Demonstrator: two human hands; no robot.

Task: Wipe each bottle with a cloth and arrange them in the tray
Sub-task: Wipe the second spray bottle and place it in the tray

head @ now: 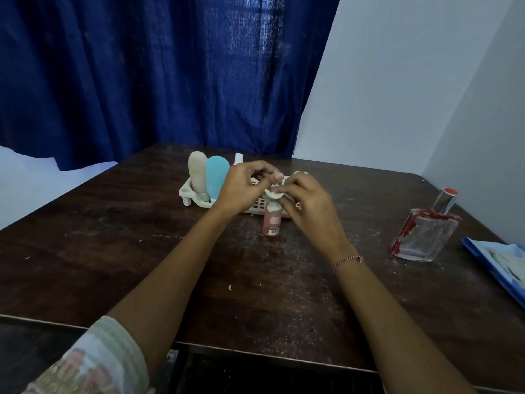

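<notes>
Hands [250,186] wiping pink bottle [272,220] — tray [196,196] holds three.

Small pink bottle [272,223] upright before white tray [196,197]

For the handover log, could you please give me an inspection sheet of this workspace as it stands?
Surface: dark wooden table, dusty, with white crumbs.
Job's things: white tray holding a beige bottle, a blue bottle and a white-capped one; pink bottle upright before the tray; glass bottle tilted at right; white cloth at the pink bottle's top.
Clutter: blue-edged sheet.
Grips: left hand and right hand pinch the cloth.
Cables: nothing seen.
Surroundings: blue curtain, pale wall.
</notes>
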